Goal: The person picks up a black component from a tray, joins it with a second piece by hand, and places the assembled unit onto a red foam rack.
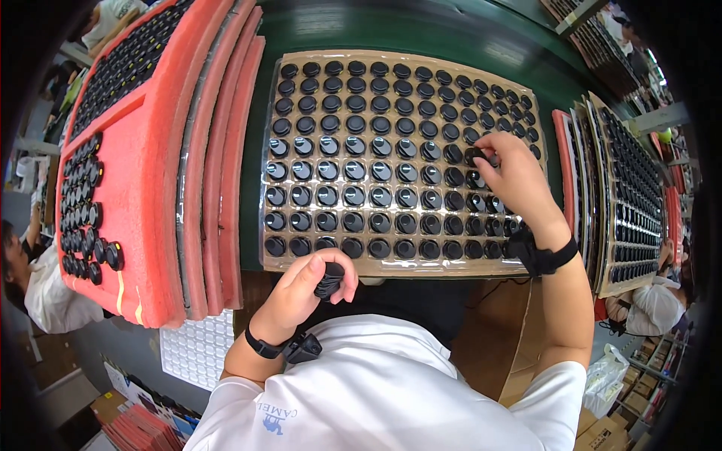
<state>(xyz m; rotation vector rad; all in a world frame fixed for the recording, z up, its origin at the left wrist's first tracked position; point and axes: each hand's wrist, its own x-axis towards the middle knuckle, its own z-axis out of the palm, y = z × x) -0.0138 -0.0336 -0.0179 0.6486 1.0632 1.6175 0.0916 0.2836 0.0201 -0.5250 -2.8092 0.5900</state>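
A clear blister tray [421, 268], bordered with brown, lies on the green table and carries rows of round black parts [379, 170]. Over its right side, my right hand [517, 174] pinches one black round part [480, 156] between thumb and fingers, among the upper middle rows. In front of the tray's near edge, my left hand [302, 289] is curled around a small stack of black discs [329, 281]. The fingers hide some of the stack. Beneath my right hand several tray pockets cannot be seen.
Pink foam trays [162, 188] with black parts are stacked high at the left. More filled trays [633, 203] stand at the right. The green table [361, 26] runs behind the blister tray. A white moulded tray [199, 349] is low at the left; other people sit at both sides.
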